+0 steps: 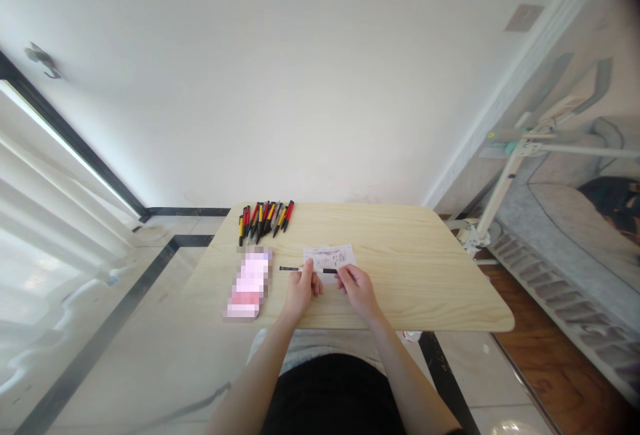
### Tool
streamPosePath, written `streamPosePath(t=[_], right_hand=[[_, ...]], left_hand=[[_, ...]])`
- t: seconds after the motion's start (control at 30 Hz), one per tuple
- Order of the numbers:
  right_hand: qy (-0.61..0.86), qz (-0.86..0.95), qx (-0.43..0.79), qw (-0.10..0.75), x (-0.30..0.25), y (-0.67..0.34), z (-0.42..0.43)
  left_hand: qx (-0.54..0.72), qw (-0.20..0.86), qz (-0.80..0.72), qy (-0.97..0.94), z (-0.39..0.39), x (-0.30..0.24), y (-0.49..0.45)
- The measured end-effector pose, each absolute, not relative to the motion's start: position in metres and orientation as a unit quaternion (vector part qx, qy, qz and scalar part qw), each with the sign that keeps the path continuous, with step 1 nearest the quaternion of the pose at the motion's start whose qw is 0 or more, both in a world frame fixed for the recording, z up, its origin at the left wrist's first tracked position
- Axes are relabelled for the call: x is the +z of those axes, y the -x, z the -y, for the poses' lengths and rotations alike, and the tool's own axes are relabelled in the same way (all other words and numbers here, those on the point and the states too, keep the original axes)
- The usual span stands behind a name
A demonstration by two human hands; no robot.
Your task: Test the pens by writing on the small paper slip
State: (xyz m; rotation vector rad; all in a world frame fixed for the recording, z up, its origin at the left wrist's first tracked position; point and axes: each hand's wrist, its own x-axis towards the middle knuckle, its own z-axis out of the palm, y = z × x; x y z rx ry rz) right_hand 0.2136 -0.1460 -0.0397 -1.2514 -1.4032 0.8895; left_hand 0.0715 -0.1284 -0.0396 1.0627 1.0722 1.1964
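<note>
Pen [330, 271], slim and dark at both ends, lies crosswise between the person's two hands, roughly level with the table's near edge. The left hand [302, 283] is closed on it, thumb uppermost and pointing away from the body, with the other fingers curled beneath; one black end juts out past this hand to the left. The right hand [357, 290] pinches the opposite end with thumb and forefinger, its remaining fingers folded in. Both bare forearms come up from the lower edge of the view and slant inward over the near side of the table [425, 262].

The left thumb covers part of the pen's middle, and the right fingertips hide its right tip, so whether it is one piece or a body and a separate cap cannot be told. Print on the left end is too small to read. The hands also cover part of a white paper [327, 256] bearing dark reddish scribbles, which lies just beyond and beneath them.

To the left lies a pink-and-white oblong [249, 285], pixelated beyond recognition. Farther off, near the table's far left corner, yellow, red and black pens [261, 220] lie bunched, several overlapping.
</note>
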Motion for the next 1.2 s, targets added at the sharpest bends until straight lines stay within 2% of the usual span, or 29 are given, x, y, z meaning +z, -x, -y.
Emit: streamPosePath(t=[1.2], right_hand=[[0.507, 0.573, 0.386, 0.515, -0.0422, -0.2140, 0.1444]], left_hand=[[0.497, 0.557, -0.476, -0.466, 0.1280, -0.0374, -0.0707]])
